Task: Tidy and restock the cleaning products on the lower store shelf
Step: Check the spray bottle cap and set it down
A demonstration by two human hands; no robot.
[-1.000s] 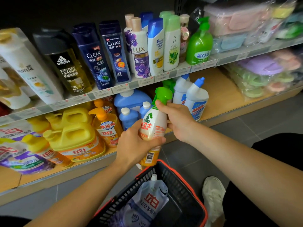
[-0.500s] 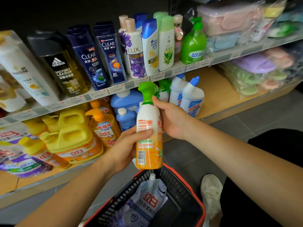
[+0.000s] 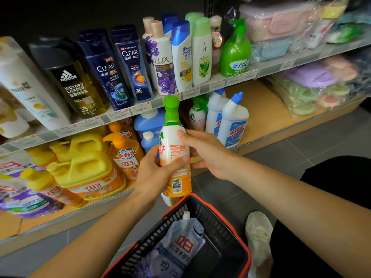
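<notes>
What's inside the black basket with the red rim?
A soft white pouch with red letters and a spout lies in the black plastic basket. Anything beneath the pouch is covered.

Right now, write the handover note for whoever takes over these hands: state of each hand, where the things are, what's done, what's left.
Left hand: grips the spray bottle round its middle.
Right hand: grips the same bottle higher up, from the right.
Bottle: roughly upright, in the air above the basket, in front of the lower shelf.
Done: bottle is out of the basket; a matching bottle already stands on the shelf, left of the blue-capped bottles.
Left: probably set this one beside its match, then shelve the refill pouch lying in the basket.
</notes>
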